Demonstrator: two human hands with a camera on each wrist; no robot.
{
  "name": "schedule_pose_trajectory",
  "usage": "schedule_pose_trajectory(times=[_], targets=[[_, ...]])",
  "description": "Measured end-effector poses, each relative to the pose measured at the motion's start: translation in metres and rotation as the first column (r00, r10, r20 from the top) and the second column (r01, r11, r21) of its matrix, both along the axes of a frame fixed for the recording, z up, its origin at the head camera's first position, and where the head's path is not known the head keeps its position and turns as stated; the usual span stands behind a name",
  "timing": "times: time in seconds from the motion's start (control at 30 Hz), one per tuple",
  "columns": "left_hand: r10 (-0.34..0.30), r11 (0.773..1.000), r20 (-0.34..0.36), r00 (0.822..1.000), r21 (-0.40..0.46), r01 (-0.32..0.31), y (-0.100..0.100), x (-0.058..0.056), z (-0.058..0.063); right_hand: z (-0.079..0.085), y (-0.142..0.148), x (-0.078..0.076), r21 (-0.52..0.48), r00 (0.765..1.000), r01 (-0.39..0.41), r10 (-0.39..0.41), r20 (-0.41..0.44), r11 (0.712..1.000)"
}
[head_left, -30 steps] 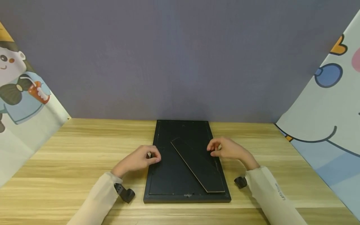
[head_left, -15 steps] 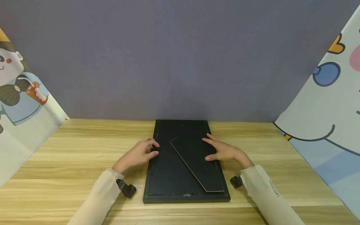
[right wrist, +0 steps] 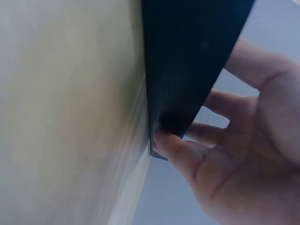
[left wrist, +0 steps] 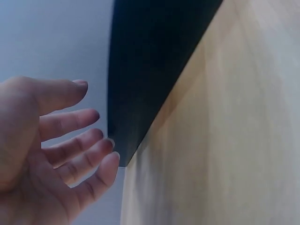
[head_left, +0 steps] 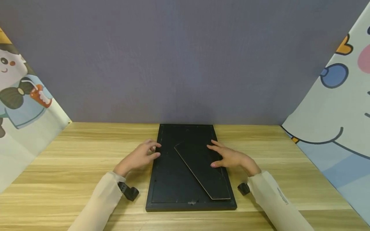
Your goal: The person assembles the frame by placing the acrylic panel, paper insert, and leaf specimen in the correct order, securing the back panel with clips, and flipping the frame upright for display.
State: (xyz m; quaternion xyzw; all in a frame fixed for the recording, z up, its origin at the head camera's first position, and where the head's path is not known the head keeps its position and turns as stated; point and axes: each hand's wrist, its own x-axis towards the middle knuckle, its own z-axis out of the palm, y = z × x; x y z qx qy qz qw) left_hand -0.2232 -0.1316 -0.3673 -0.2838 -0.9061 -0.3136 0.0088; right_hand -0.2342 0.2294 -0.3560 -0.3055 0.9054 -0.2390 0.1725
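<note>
A black picture frame point(head_left: 169, 189) lies on the wooden table with its back up. Its stand flap point(head_left: 202, 173), a tapered black board with a pale cut edge, slants across that back. My left hand point(head_left: 140, 156) hovers at the frame's left edge with thumb and fingers apart; in the left wrist view the hand point(left wrist: 51, 150) holds nothing. On the other side, my right hand point(head_left: 231, 158) reaches over the right edge with spread fingers, the thumb over the flap. The right wrist view shows one finger of that hand point(right wrist: 248, 145) against the frame's side wall point(right wrist: 187, 51).
The wooden table point(head_left: 86, 154) runs back to a grey panel point(head_left: 185, 64) right behind the frame. Printed cartoon panels stand at the left point(head_left: 26, 96) and right point(head_left: 332, 112). Black wrist cameras hang under both beige sleeves.
My right hand has gone from curled fingers to spread ones over the right edge. The left hand has parted its thumb and fingers and drawn slightly left.
</note>
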Motion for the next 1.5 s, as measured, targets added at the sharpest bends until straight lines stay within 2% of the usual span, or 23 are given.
schedule_pose_trajectory(times=[0.33, 0.5, 0.7, 0.8, 0.9, 1.0, 1.17, 1.3, 1.5], targets=[[0.042, 0.998, 0.011, 0.999, -0.054, -0.041, 0.005, -0.004, -0.003, 0.003, -0.002, 0.022, 0.012, 1.000, 0.003, -0.002, -0.006, 1.000], [0.088, 0.992, 0.017, 0.996, -0.092, -0.086, 0.013, -0.005, -0.002, 0.006, -0.005, 0.031, 0.034, 1.000, 0.007, -0.006, -0.011, 0.999], [0.177, 0.961, 0.004, 0.984, -0.216, -0.172, 0.026, -0.003, 0.008, 0.007, -0.008, 0.035, 0.045, 1.000, 0.016, -0.015, -0.010, 0.999], [0.221, 0.948, -0.007, 0.975, -0.233, -0.217, 0.027, -0.004, 0.009, 0.006, -0.008, 0.035, 0.044, 1.000, 0.014, -0.014, -0.010, 0.999], [0.232, 0.958, -0.009, 0.973, -0.174, -0.230, 0.025, -0.007, 0.005, 0.004, -0.007, 0.035, 0.040, 1.000, 0.015, -0.014, -0.010, 0.999], [0.229, 0.971, 0.011, 0.973, -0.073, -0.227, 0.020, -0.012, -0.001, 0.003, -0.007, 0.035, 0.036, 1.000, 0.013, -0.013, -0.009, 0.999], [0.244, 0.966, 0.054, 0.968, 0.072, -0.248, 0.011, -0.017, -0.012, 0.002, -0.007, 0.036, 0.034, 1.000, 0.012, -0.012, 0.000, 0.999], [0.275, 0.954, 0.084, 0.958, 0.098, -0.282, 0.011, -0.020, -0.014, 0.003, -0.006, 0.035, 0.030, 1.000, 0.016, -0.016, 0.005, 0.999], [0.303, 0.946, 0.112, 0.946, 0.084, -0.313, 0.012, -0.025, -0.012, 0.003, -0.005, 0.033, 0.035, 1.000, 0.022, -0.022, 0.011, 0.999]])
